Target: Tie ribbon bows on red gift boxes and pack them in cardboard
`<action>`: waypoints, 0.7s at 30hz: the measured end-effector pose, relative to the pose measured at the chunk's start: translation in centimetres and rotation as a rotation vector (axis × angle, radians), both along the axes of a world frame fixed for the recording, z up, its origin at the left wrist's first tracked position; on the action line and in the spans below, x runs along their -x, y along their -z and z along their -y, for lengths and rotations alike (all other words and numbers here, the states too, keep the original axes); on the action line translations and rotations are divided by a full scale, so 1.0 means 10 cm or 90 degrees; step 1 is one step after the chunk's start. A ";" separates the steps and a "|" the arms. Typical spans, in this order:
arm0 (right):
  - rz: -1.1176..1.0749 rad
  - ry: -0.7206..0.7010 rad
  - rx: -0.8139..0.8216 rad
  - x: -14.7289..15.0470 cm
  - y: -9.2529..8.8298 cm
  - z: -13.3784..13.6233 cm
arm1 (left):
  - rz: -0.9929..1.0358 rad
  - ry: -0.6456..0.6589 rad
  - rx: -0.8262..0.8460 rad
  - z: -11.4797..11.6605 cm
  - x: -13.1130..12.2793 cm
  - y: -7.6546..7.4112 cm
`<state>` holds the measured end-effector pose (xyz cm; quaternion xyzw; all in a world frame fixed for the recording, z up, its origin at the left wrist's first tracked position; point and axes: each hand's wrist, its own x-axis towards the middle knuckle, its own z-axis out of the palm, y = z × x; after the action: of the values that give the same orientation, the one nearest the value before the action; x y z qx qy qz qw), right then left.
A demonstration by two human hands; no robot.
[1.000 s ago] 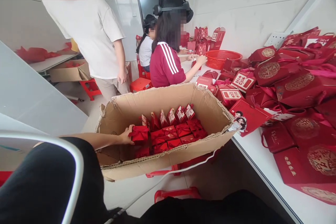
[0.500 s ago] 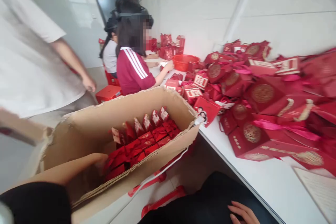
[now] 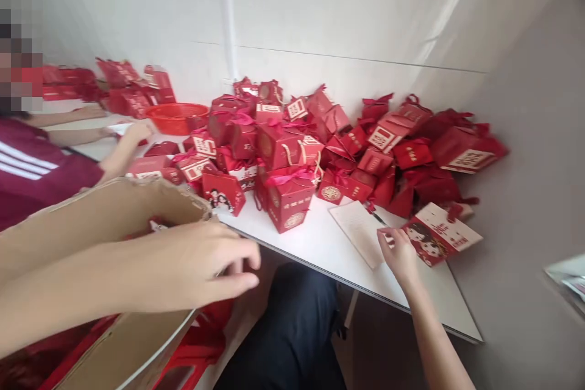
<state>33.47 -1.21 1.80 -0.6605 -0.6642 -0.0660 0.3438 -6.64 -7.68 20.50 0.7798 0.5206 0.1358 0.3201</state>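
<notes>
Over the near right rim of a cardboard box (image 3: 109, 207), my left hand (image 3: 223, 265) hangs in the air with its fingers curled and apart, holding nothing. My right hand (image 3: 397, 250) is above the white table (image 3: 333, 250), fingers bent, beside a notepad (image 3: 359, 228) and a pen (image 3: 379, 218); no object shows in it. Just right of that hand lies a red and white gift box (image 3: 441, 234) with cartoon figures. A red gift box with a pink ribbon (image 3: 290, 201) stands at the front of a large pile of red gift boxes (image 3: 375, 146).
A person in a maroon sleeve (image 3: 41, 164) sits at the left, hands on the table holding something white. A red basin (image 3: 178, 117) is behind. Red stools (image 3: 196, 347) stand under the cardboard box. A wall runs behind the table.
The view has swung right. My left hand has come up out of the cardboard box, empty. My right hand has risen from my lap to above the table.
</notes>
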 end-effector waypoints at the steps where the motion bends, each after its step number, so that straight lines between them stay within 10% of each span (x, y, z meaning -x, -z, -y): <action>1: 0.020 0.014 0.001 -0.08 0.00 -0.11 | -0.054 0.144 0.017 -0.12 -0.34 0.06; 4: 0.066 0.021 0.027 -0.21 0.00 -0.36 | -0.116 0.329 -0.018 -0.56 -1.20 0.50; 10: 0.139 0.112 0.120 -0.30 0.02 -0.59 | -0.070 0.260 -0.198 -1.48 -2.28 1.48; 21: 0.141 0.166 0.219 -0.45 0.22 -0.73 | -0.002 0.262 -0.222 -2.23 -2.58 2.17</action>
<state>37.95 6.12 -0.37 -0.7784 -0.6081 -0.0677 0.1402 19.12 14.59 -1.19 0.9129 0.3201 0.1542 0.2009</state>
